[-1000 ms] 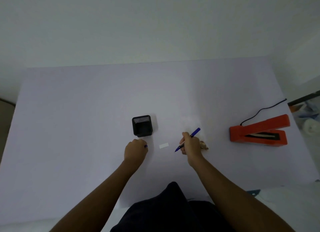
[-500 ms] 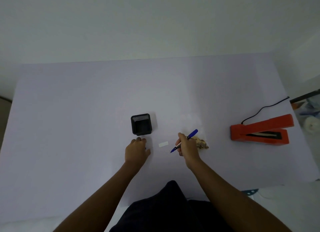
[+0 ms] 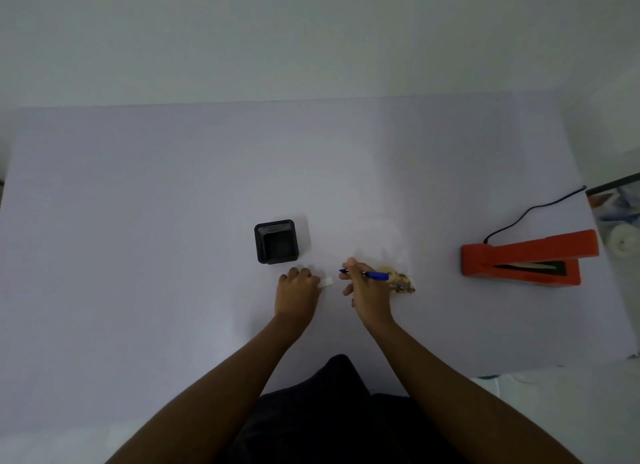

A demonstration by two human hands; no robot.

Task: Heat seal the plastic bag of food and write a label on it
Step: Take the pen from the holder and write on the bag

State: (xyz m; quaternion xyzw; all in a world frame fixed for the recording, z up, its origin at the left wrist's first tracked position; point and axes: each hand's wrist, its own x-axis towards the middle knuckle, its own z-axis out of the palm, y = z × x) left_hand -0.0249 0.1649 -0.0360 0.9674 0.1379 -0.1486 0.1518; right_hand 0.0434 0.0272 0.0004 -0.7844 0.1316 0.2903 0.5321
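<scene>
A small white label (image 3: 328, 282) lies flat on the table, and my left hand (image 3: 298, 290) rests on its left end, pinning it down with the fingers curled. My right hand (image 3: 367, 290) is shut on a blue pen (image 3: 377, 275), which lies almost level with its tip pointing left, just right of the label. The clear plastic bag (image 3: 384, 237) lies behind my right hand. The brown food (image 3: 401, 283) in it shows beside my right wrist. The orange heat sealer (image 3: 519, 256) sits far right with its jaw raised.
A black square pen holder (image 3: 277, 241) stands just behind my left hand. The sealer's black cord (image 3: 530, 209) runs off the table's right edge, where some clutter (image 3: 620, 221) lies beyond. The white table (image 3: 173, 221) stretches wide to the left and back.
My left hand slid right onto the end of the label. My right hand tipped the pen from a steep slant to nearly level and brought its tip closer to the label.
</scene>
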